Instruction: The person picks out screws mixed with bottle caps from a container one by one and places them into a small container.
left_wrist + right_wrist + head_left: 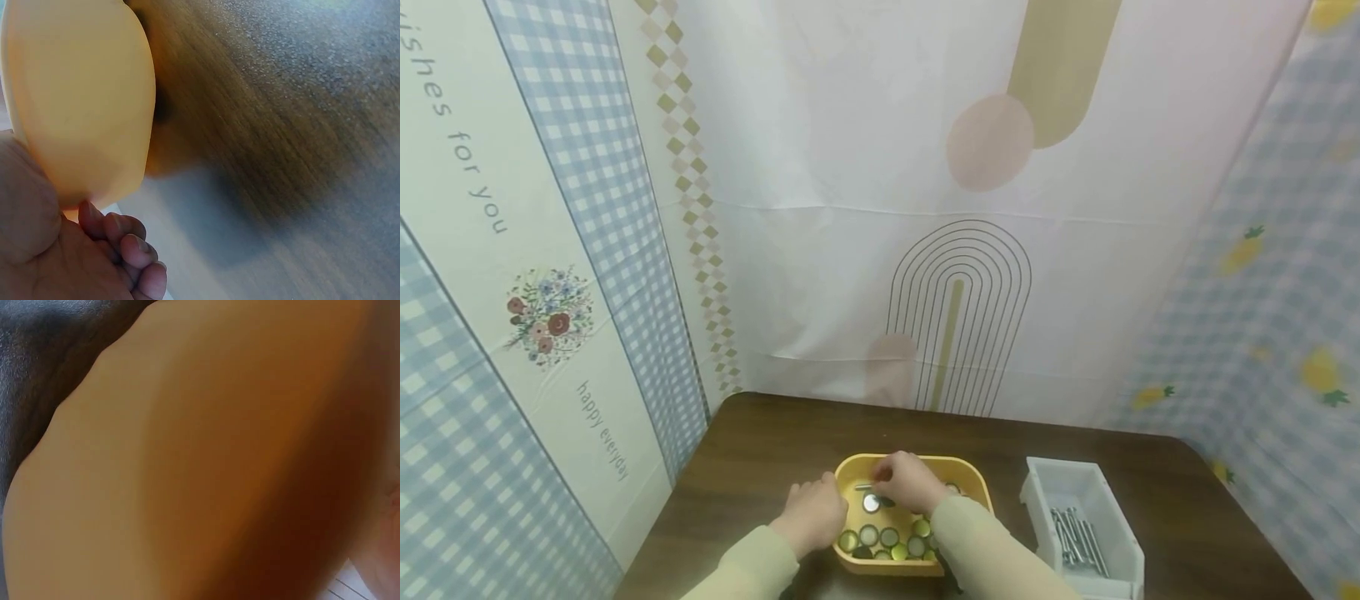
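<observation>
A yellow plastic tray point(951, 568) sits on the brown table, with several round bottle caps point(889, 537) mostly along its near side. My left hand point(816, 512) grips the tray's left rim; in the left wrist view its curled fingers point(128, 234) lie at the tray's end wall. Over the far part of the tray is my right hand point(910, 482), fingers bent down into it. Right at those fingertips lies a thin metal bolt point(862, 487), and I cannot tell whether they pinch it. Close below is a pale round cap point(871, 502). Tray wall fills most of the right wrist view.
To the right of the tray stands a white open bin point(1120, 521) holding several long metal bolts point(1078, 537). The brown table point(760, 442) meets a patterned cloth point(820, 292) behind it, and more cloth hangs on both sides.
</observation>
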Available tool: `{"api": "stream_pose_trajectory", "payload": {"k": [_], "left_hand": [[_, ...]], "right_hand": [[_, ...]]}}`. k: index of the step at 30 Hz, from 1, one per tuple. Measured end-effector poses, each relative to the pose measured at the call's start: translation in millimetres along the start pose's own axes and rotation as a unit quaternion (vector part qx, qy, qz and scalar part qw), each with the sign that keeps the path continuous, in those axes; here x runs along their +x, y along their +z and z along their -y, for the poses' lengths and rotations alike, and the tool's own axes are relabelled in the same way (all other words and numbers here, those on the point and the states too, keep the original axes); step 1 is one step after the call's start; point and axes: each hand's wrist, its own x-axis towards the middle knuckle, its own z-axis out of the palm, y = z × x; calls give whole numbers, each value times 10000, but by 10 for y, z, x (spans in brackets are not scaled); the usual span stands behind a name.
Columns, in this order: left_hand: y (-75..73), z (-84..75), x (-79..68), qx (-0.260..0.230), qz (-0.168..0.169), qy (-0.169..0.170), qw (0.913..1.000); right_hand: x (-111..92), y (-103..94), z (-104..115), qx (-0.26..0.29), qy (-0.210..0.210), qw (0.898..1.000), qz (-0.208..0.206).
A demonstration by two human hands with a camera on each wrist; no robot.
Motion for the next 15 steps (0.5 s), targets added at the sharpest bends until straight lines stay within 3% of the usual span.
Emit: {"api": "stream_pose_trajectory", "payload": {"k": [15], "left_hand": [[24,-8,12,99,-16,-78,9999]], "right_hand": [[-59,125,-72,32,62,9994,-336]]}}
